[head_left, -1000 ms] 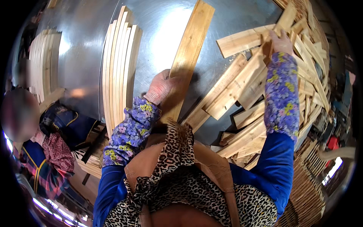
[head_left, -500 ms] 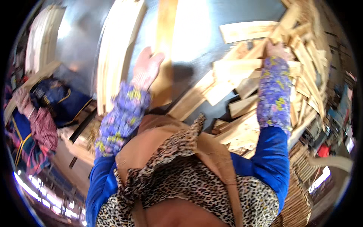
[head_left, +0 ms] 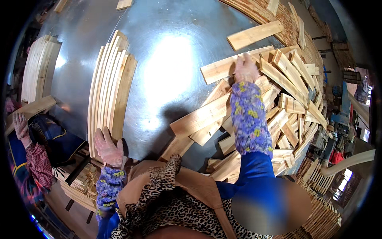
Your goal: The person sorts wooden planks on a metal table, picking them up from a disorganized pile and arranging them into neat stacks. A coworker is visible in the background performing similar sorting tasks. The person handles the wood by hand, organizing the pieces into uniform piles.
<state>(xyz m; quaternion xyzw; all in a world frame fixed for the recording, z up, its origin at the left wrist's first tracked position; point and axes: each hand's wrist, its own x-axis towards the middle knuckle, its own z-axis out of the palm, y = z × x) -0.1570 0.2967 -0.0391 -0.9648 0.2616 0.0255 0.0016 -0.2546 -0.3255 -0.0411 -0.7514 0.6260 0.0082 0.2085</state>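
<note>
My left hand (head_left: 108, 148), in a pale pink glove, lies with fingers stretched out against the near ends of a row of wooden boards (head_left: 109, 87). The boards stand side by side on the metal tabletop (head_left: 159, 131). To the right, my right hand (head_left: 246, 68), gloved too, closes over a light wooden board (head_left: 219, 69) at the left side of a loose pile. Its fingertips curl at the board's far edge. Another board (head_left: 201, 115) slants across the pile just nearer to me.
Jumbled boards (head_left: 292, 103) fill the table's right side. A single board (head_left: 254, 35) lies beyond them. Another bundle of boards (head_left: 39, 69) stands at the far left. A co-worker's gloved hand (head_left: 22, 128) touches a board (head_left: 32, 111) at the left edge.
The flat board that lay under my left hand is gone from the middle; my left hand is now at the row's near end. My right hand now grips a board at the pile's left side.
</note>
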